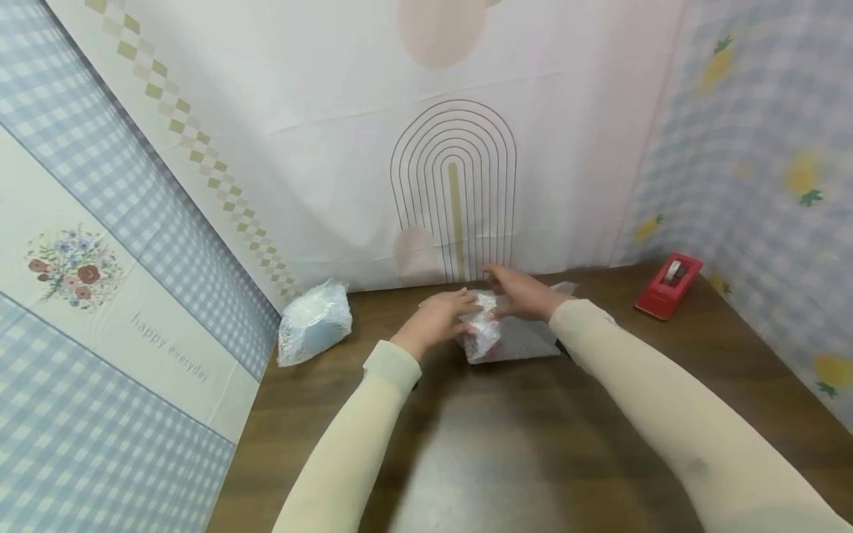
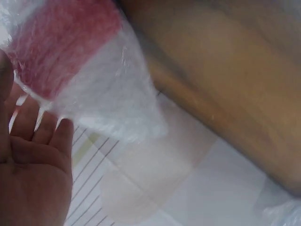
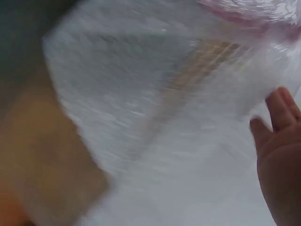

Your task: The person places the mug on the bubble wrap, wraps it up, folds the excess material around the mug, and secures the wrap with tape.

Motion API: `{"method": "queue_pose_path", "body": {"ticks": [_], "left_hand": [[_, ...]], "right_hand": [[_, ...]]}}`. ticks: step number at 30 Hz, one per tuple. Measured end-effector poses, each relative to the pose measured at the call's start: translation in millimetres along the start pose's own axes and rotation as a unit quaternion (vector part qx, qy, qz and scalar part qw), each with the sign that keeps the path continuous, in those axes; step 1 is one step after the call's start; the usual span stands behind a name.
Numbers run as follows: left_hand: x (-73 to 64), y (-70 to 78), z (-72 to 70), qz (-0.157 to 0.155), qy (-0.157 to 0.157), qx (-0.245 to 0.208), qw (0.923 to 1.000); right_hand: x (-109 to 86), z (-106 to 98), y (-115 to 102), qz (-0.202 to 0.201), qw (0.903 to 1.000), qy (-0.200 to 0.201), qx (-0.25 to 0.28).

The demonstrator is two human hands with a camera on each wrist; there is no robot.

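A red-and-white item in clear bubble wrap (image 1: 483,337) sits near the back of the table, with a loose sheet of the wrap (image 1: 529,342) spread out to its right. My left hand (image 1: 436,318) touches the bundle from its left side; in the left wrist view its fingers lie relaxed along the edge of the wrapped item (image 2: 70,47). From the right, my right hand (image 1: 523,292) reaches over the bundle with fingers spread. The right wrist view shows these fingers extended beside the translucent sheet (image 3: 127,94), partly blurred. What is inside the wrap is largely hidden.
A second bubble-wrapped package (image 1: 315,326), pale blue and white, stands at the back left of the wooden table (image 1: 373,414). At the back right lies a red tape dispenser (image 1: 669,286). Patterned cloth (image 1: 320,185) hangs behind the table and along both sides.
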State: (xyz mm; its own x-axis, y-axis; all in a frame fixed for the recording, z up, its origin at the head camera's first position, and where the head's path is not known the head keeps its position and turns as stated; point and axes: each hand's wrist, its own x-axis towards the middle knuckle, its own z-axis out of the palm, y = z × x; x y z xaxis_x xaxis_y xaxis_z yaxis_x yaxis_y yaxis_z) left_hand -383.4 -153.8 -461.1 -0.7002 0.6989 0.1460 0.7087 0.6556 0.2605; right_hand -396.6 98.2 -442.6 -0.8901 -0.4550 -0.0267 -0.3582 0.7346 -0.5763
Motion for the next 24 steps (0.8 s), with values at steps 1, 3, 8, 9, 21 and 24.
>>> {"method": "queue_pose_path", "body": {"ticks": [1, 3, 8, 9, 21, 24], "left_hand": [[-1.5, -0.1, -0.7, -0.003, -0.005, 0.003, 1.0000], [-4.6, 0.2, -3.1, -0.009, -0.008, 0.008, 0.9999], [-8.0, 1.7, -8.1, -0.019, -0.006, 0.021, 0.9996], [-8.2, 1.7, -7.6, -0.020, -0.006, 0.023, 0.9995], [-4.5, 7.1, 0.6, -0.020, 0.005, 0.013, 0.9997], [-2.2, 8.4, -1.5, -0.025, 0.006, 0.014, 0.9996]], "right_hand": [[-2.0, -0.1, 9.1, 0.013, 0.9998, 0.008, 0.013], [-8.4, -2.9, 30.4, 0.052, 0.9974, 0.032, 0.039], [-34.6, -17.8, 81.0, 0.160, 0.9784, 0.065, 0.114], [-39.6, -18.0, 89.2, 0.175, 0.9737, 0.056, 0.134], [-34.6, -0.3, 118.0, 0.259, 0.9343, 0.120, 0.214], [-28.6, -4.1, 114.1, 0.271, 0.9104, 0.151, 0.273]]}}
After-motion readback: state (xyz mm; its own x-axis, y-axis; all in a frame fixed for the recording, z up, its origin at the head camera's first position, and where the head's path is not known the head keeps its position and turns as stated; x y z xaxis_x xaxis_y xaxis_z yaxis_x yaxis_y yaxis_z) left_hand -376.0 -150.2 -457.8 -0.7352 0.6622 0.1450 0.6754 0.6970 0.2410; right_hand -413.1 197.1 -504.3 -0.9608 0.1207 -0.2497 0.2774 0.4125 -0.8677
